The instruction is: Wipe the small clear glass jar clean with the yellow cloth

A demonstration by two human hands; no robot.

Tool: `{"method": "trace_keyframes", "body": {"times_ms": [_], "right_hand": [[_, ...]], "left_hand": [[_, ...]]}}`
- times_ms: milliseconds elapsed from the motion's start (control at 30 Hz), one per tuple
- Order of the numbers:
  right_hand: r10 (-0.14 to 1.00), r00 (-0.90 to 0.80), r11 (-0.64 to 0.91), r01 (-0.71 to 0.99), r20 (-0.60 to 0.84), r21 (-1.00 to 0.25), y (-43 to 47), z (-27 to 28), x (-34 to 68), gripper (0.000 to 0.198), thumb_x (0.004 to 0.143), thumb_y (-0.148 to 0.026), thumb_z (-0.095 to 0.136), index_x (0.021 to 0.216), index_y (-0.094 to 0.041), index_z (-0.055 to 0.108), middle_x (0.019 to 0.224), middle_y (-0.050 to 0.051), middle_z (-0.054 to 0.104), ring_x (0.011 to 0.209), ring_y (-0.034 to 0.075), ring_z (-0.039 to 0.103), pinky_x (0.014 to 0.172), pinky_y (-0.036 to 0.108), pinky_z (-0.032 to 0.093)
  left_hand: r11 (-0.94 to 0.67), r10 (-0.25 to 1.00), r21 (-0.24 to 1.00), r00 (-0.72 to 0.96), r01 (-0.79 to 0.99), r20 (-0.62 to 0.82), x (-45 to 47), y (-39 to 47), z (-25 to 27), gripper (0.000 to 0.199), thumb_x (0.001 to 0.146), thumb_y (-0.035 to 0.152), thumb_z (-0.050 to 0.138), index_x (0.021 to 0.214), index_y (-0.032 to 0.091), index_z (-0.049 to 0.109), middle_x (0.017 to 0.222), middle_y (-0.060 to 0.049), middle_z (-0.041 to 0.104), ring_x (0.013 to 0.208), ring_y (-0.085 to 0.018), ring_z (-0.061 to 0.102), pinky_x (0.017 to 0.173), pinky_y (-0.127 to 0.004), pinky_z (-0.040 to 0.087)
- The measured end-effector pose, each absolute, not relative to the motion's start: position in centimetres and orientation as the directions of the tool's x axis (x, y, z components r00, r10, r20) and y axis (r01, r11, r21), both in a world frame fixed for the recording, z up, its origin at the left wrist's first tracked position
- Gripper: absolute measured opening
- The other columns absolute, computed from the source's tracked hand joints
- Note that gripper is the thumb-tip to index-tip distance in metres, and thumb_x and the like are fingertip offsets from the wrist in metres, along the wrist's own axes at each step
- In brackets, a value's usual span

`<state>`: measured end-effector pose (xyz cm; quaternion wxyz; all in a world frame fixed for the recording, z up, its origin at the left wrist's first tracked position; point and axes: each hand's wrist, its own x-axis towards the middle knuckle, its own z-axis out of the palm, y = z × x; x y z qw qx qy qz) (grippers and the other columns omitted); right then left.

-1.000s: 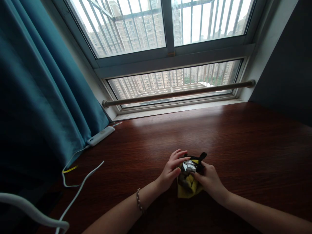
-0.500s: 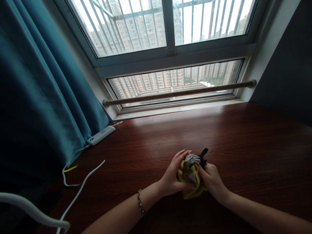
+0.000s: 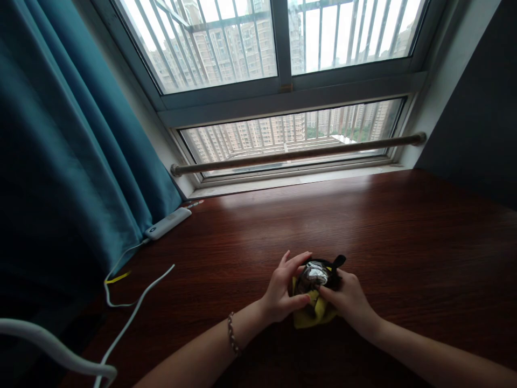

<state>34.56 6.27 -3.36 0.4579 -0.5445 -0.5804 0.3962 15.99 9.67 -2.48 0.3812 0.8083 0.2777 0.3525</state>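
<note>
A small, soft yellow-and-black pouch (image 3: pixel 314 319) lies between my hands at the table's near middle. A shiny silver packet (image 3: pixel 316 273) shows in its dark mouth, and a black tab sticks up at the right. My left hand (image 3: pixel 285 285) curves round the pouch's left side, thumb on the yellow cloth and fingers at the far rim. From the right, my right hand (image 3: pixel 351 296) grips the pouch, its thumb against the packet's near edge. The right fingers are mostly hidden behind the pouch. A braided bracelet (image 3: pixel 233 334) circles my left wrist.
Before me spreads a dark red wooden table (image 3: pixel 250 231). At its left lie a white power strip (image 3: pixel 168 223), white cables (image 3: pixel 137 310) and a yellow tie (image 3: pixel 118 278). A blue curtain (image 3: pixel 100 161) hangs there. A metal bar (image 3: pixel 299 155) crosses the window behind.
The silver packet has gone lower into the pouch, and the black rim now shows round it. My left fingers have spread a little; my right thumb has moved left and down.
</note>
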Motion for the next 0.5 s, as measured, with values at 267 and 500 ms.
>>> {"method": "trace_keyframes", "body": {"times_ms": [267, 500], "right_hand": [[0.986, -0.030, 0.164, 0.266, 0.162, -0.950, 6.42, -3.27, 34.71, 0.028, 0.081, -0.037, 0.053, 0.082, -0.013, 0.066, 0.079, 0.006, 0.070, 0.071, 0.022, 0.064, 0.065, 0.027, 0.049], [0.985, -0.008, 0.165, 0.291, 0.170, -0.942, 6.49, -3.94, 34.80, 0.036, 0.085, -0.042, 0.047, 0.077, -0.013, 0.067, 0.073, 0.008, 0.069, 0.065, 0.023, 0.063, 0.060, 0.028, 0.048]], "left_hand": [[-0.689, 0.616, 0.696, 0.669, 0.201, 0.416, 16.23, 9.31, -2.80, 0.086, 0.072, 0.062, 0.057, 0.141, 0.018, 0.030, 0.141, -0.016, 0.040, 0.135, -0.035, 0.026, 0.111, -0.053, 0.012], [-0.696, 0.573, 0.706, 0.695, 0.131, 0.435, 16.48, 9.42, -2.65, 0.094, 0.067, 0.041, 0.071, 0.143, 0.021, 0.020, 0.144, -0.015, 0.035, 0.136, -0.036, 0.022, 0.111, -0.053, 0.018]]}}
